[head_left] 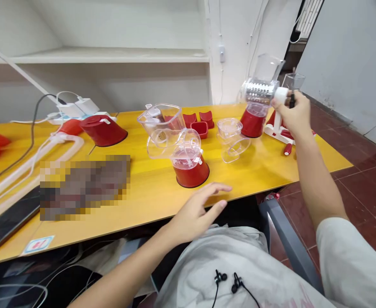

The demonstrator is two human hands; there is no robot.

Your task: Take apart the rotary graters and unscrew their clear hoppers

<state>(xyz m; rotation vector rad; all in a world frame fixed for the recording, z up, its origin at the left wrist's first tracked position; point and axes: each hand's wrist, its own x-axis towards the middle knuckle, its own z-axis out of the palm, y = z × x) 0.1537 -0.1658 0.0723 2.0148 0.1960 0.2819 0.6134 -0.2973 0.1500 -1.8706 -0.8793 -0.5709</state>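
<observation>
My right hand (293, 114) reaches out to the far right of the yellow table (149, 192). Its fingers are closed round the white crank end of a rotary grater (261, 90) with a clear hopper and a metal drum, mounted on a red base (252, 122). My left hand (198, 210) hovers open near the table's front edge, fingers spread, holding nothing. It is closest to a second grater body with a clear housing on a red base (190, 167).
A clear hopper part (161, 120), a clear piece (232, 137), small red trays (198, 122), a red base on its side (104, 129), a power strip with chargers (75, 109), white tubing (30, 160), a dark tablet (5, 220). A chair arm (286, 239) is at right.
</observation>
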